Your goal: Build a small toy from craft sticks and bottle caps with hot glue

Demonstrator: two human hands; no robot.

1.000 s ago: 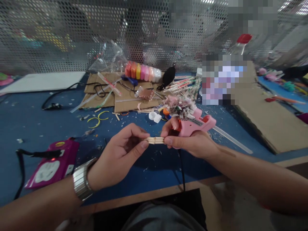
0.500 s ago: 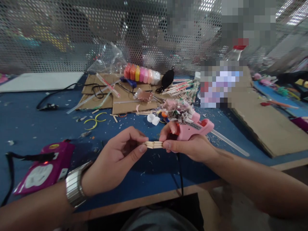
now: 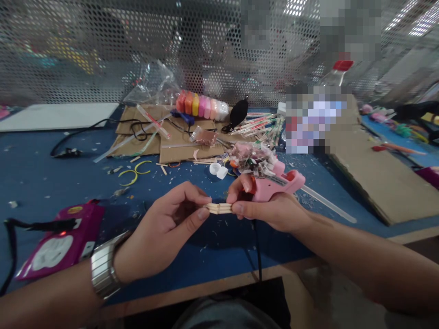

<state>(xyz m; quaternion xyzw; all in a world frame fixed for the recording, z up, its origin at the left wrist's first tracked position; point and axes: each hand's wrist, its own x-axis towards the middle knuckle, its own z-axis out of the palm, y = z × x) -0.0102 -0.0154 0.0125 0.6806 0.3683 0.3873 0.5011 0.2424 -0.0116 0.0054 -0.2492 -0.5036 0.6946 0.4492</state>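
Note:
Between my two hands are short pale wooden sticks [image 3: 218, 208], laid side by side with a joint visible in the middle. My left hand [image 3: 164, 224] pinches their left end between thumb and fingers. At the right end, my right hand [image 3: 264, 208] pinches them the same way. Just beyond the right hand lies a pink glue gun [image 3: 276, 186], a clear glue stick sticking out of its rear. Glue scraps and crumpled plastic [image 3: 252, 157] cover its front part. My fingertips hide the outer ends of the sticks.
A purple power box [image 3: 65, 240] with a plugged cable lies at left. Cardboard sheets [image 3: 192, 153], colored clay tubs [image 3: 202, 106] and wrapped sticks [image 3: 259, 125] are at the back, before a perforated metal screen. Yellow ring pieces [image 3: 135, 172] and white caps [image 3: 218, 171] lie ahead; a bottle stands right.
Both hands hold nearly the same place and grip on the sticks. The view has shifted very slightly; the objects on the table have not moved.

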